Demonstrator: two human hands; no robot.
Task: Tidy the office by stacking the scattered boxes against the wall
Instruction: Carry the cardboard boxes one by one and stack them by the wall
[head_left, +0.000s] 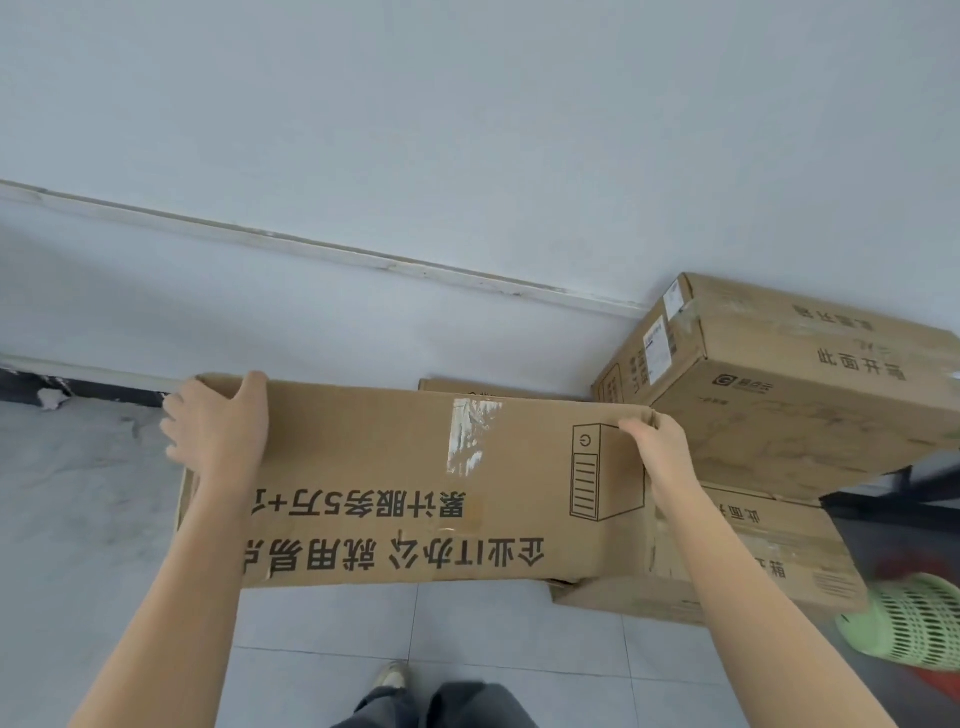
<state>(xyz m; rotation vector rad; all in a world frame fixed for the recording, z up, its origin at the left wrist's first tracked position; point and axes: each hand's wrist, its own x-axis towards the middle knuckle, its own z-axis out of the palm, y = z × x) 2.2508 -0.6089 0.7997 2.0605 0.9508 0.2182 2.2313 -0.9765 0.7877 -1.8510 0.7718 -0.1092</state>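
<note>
Your left hand (218, 431) grips the far left corner of the long cardboard box (415, 493). The thumb lies on the printed face and the fingers wrap round the end of the carton. Your right hand (657, 447) holds the far right corner, with its fingers curled over the top edge beside the printed computer-tower drawing (592, 470).

The box spans the gap between your hands, its broad face turned up toward you. It carries large black Chinese lettering and a patch of torn clear tape (472, 436) midway between your hands. Its near right corner overlaps the lower carton (769, 566) under your right forearm; I cannot tell whether they touch.

Just beyond your right hand, the upper carton (810, 395) sits skewed on that lower one, with its shipping labels facing the wall. The edge of a flat box (467, 387) shows behind the far edge of the one you hold.

Past both hands rises the pale wall (467, 156), crossed by a white trunking strip (311, 254). A dark baseboard (104, 387) runs off beyond your left hand.

Below your forearms are grey floor tiles (467, 623) and one shoe (392, 675). A green mesh basket (919, 623) lies on its side outside your right arm.
</note>
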